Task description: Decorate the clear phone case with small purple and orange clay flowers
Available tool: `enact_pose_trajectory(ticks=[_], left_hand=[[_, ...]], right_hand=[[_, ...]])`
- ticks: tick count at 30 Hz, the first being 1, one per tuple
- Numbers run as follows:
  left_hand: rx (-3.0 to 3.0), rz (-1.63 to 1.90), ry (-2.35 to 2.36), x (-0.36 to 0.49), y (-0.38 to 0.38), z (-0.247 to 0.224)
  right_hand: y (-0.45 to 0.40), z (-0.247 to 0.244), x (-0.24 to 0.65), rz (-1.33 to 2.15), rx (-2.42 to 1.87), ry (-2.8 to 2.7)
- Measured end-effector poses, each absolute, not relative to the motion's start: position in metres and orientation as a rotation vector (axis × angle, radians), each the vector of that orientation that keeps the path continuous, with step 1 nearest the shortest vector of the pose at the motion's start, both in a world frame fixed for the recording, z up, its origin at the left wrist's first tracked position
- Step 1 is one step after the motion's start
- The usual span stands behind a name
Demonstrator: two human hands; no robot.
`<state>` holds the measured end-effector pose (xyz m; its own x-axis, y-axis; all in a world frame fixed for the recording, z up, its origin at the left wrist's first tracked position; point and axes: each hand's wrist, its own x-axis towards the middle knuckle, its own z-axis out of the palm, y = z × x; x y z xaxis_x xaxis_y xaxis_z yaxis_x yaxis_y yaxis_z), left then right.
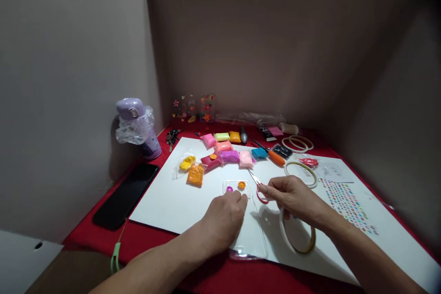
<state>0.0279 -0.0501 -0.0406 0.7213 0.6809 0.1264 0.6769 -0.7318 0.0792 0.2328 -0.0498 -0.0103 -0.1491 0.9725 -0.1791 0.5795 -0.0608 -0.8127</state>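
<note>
My left hand (225,218) is closed over the upper part of a clear phone case (253,234); what its fingers hold is hidden. Just beyond the fingertips, a small magenta piece (229,189) and an orange piece (241,185) sit on the case. To the right, my right hand (292,197) has its thumb and fingers pinched at the red-handled scissors (262,194), whose blades point away to the upper left. A ring-shaped roll of tape (299,234) stands beneath that hand.
Colourful clay packets (229,156) lie across the back of the white board (165,202). Behind them is an orange-handled tool (275,157). Gem stickers (347,202) and another ring (301,174) are at right. A black phone (126,195) and purple bottle (138,124) stand at left.
</note>
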Motion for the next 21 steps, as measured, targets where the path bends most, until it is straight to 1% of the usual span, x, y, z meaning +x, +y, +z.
enact_pose_trajectory(ticks=[14,21], left_hand=[[2.914,0.181,1.189,0.031,-0.052,-0.042],[2.862,0.102,1.194,0.033,-0.052,-0.032]], right_hand=[[-0.047,-0.016,0.230,1.113,-1.585,-1.708],[-0.046,-0.020,0.227,1.226,-1.531,-1.653]])
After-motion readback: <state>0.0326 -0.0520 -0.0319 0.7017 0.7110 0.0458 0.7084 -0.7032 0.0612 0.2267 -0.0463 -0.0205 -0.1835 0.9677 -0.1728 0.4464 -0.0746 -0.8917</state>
